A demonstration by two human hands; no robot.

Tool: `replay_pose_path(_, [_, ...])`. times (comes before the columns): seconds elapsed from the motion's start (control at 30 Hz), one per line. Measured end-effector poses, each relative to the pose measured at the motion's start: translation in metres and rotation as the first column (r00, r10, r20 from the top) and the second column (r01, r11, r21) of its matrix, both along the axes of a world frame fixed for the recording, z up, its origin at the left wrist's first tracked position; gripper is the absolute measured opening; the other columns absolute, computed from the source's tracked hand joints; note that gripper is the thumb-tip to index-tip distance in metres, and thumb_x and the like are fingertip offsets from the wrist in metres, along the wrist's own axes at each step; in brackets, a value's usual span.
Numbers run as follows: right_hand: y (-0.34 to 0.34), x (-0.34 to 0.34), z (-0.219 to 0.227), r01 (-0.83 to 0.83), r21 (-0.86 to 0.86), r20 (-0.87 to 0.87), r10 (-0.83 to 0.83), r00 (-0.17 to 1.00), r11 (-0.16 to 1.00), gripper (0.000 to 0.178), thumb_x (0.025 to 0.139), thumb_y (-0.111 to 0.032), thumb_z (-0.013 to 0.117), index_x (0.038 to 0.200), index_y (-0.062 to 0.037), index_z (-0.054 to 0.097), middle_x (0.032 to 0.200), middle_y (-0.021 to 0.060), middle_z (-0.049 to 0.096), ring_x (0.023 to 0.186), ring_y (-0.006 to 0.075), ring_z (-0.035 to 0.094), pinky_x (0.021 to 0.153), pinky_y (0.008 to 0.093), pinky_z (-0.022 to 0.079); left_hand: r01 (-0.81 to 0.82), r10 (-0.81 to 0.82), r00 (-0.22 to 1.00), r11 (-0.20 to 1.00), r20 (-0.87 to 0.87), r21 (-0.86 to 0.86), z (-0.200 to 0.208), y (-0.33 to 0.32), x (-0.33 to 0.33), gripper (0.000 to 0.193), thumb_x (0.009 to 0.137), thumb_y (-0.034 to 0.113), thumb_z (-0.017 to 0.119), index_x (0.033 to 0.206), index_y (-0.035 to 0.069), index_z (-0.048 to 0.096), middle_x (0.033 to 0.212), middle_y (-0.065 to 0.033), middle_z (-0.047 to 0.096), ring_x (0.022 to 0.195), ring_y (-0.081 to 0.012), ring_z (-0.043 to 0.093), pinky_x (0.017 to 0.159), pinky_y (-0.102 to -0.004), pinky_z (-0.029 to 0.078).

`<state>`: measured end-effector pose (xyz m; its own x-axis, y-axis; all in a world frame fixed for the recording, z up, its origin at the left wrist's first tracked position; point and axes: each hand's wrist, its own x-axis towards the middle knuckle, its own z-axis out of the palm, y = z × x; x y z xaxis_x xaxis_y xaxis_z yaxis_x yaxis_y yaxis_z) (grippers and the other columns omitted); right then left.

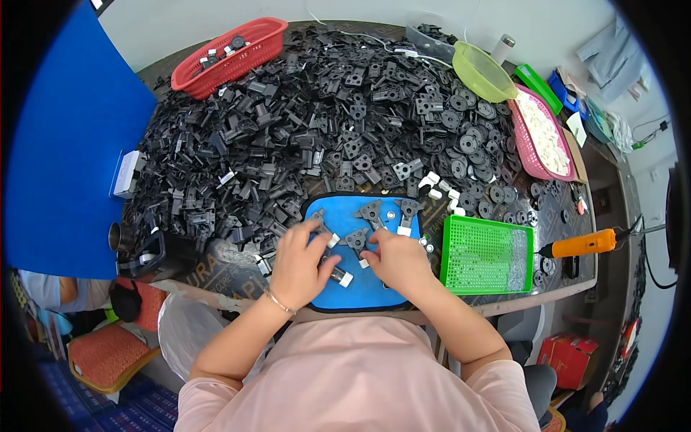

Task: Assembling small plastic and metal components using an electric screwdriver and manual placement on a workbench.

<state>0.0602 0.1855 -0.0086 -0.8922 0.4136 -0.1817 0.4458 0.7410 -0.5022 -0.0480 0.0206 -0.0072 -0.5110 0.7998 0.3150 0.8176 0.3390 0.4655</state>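
On a blue mat (302,297) in front of me lie several black plastic brackets with white end pieces. My left hand (296,266) hovers at the mat's left side, fingers apart and curved. One black bracket (321,220) is by its fingertips, and a black part with a white end (341,276) lies beside its thumb. My right hand (403,263) has thumb and index finger closed at the edge of a middle black bracket (355,240). Two more, an upper bracket (370,213) and a right-hand bracket (410,209), lie beyond it. Small round metal pieces (391,215) rest between them.
A large heap of black plastic parts (288,129) covers the table behind the mat. Right of me are a green perforated tray (475,289) holding small metal pieces, an orange electric screwdriver (584,243), and a pink basket (523,144) of white parts. A red basket (241,68) stands far left.
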Motion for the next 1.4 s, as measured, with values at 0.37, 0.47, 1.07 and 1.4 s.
replay_pose_path(0.37, [0.013, 0.003, 0.004, -0.103, -0.022, -0.022, 0.103, 0.994, 0.994, 0.027, 0.080, -0.026, 0.065, 0.099, -0.0060, 0.065, 0.092, 0.0158, 0.065, 0.087, 0.0325, 0.063, 0.074, 0.0409, 0.051, 0.127, -0.083, 0.972, 0.972, 0.221, -0.196, 0.000, -0.018, 0.015, 0.034, 0.067, 0.017, 0.076, 0.097, 0.005, 0.065, 0.097, -0.0120, 0.057, 0.091, -0.0298, 0.055, 0.080, -0.0364, 0.047])
replay_pose_path(0.47, [0.059, 0.000, 0.006, 0.103, 0.144, -0.150, -0.081, 0.985, 0.984, 0.026, 0.078, -0.023, 0.068, 0.098, -0.0065, 0.066, 0.084, 0.0120, 0.066, 0.081, 0.0307, 0.064, 0.073, 0.0404, 0.051, 0.140, -0.100, 0.971, 0.974, 0.216, -0.180, 0.007, -0.018, 0.013, 0.029, 0.069, 0.017, 0.074, 0.095, 0.006, 0.066, 0.095, -0.0113, 0.056, 0.089, -0.0300, 0.055, 0.077, -0.0383, 0.047])
replay_pose_path(1.07, [0.128, -0.029, 0.015, 0.172, 0.304, -0.208, -0.111, 0.972, 0.937, 0.019, 0.078, -0.014, 0.065, 0.095, -0.0082, 0.064, 0.095, 0.0100, 0.061, 0.092, 0.0306, 0.060, 0.078, 0.0402, 0.049, 0.028, -0.024, 0.999, 0.994, 0.036, -0.103, -0.006, 0.109, -0.066, 0.036, 0.071, 0.015, 0.073, 0.103, 0.003, 0.062, 0.102, -0.0125, 0.057, 0.098, -0.0318, 0.053, 0.087, -0.0377, 0.044])
replay_pose_path(1.4, [0.140, -0.054, -0.009, -0.002, 0.402, -0.032, 0.017, 0.999, 0.915, 0.025, 0.073, -0.010, 0.068, 0.097, -0.0086, 0.060, 0.101, 0.0082, 0.057, 0.100, 0.0286, 0.056, 0.081, 0.0391, 0.049, -0.129, 0.117, 0.987, 0.986, -0.110, -0.108, -0.005, 0.132, -0.102, 0.033, 0.069, 0.014, 0.073, 0.100, 0.006, 0.063, 0.102, -0.0100, 0.056, 0.100, -0.0303, 0.052, 0.084, -0.0416, 0.043])
